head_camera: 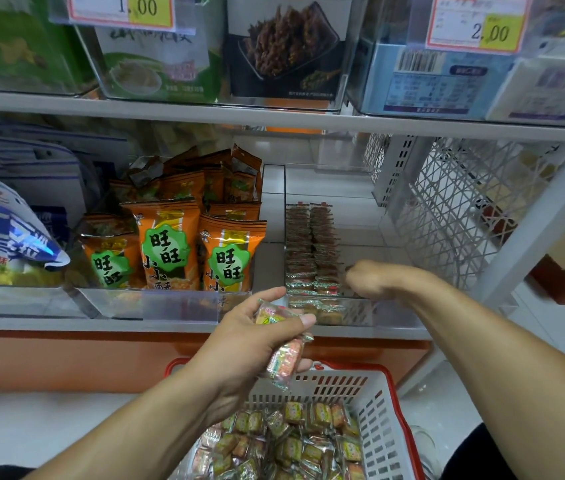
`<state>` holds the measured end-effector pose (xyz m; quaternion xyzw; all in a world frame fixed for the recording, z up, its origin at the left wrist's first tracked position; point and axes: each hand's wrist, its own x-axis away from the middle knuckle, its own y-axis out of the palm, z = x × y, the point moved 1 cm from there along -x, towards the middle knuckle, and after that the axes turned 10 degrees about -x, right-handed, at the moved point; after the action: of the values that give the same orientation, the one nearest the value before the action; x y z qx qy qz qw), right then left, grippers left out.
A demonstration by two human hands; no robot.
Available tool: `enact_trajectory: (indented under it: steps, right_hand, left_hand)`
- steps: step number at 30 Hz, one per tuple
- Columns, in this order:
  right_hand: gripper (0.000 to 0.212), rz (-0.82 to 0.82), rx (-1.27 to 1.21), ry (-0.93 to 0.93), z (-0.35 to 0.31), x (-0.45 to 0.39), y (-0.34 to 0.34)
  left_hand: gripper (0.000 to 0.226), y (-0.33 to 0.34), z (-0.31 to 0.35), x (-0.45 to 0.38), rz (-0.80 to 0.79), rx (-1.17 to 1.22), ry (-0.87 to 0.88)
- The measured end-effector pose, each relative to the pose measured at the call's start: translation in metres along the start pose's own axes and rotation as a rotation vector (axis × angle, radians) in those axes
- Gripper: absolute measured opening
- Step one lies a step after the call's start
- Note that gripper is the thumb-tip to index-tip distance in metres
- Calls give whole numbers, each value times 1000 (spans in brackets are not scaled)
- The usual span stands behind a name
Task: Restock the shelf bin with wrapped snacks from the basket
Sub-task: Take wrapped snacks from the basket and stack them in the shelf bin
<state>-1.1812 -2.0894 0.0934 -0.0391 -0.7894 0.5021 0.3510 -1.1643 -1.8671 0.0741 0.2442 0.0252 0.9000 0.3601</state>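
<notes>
My left hand [256, 336] hovers above the basket and grips a small stack of wrapped snacks [282, 355], thumb on top. My right hand [365, 277] reaches into the clear shelf bin [388, 315], fingers curled downward beside the rows of wrapped snacks [310, 251] standing inside; whether it holds one is hidden. Below, the white basket with a red rim [383, 420] holds several loose wrapped snacks [284, 445].
Left of the bin, a clear bin holds orange snack bags [170, 251]. A blue-and-white bag [0, 237] lies farther left. White mesh shelf side [454, 209] stands at the right. The upper shelf [274, 116] carries boxed goods and price tags.
</notes>
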Motion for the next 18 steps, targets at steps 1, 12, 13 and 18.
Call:
enact_trajectory:
  steps: [1,12,13,18]
  right_hand:
    - [37,18,22,-7,1,2,-3]
    - [50,244,-395,-659,-54,110,46]
    - [47,228,-464,-653,-53,108,45]
    - [36,315,-964,-544,-36,95,31]
  left_hand:
    - [81,0,0,1,8,24,0]
    - [46,-4,12,18,13,228,76]
    - [50,-4,13,19,-23,260,55]
    - [41,-10,16,19,-110,382,67]
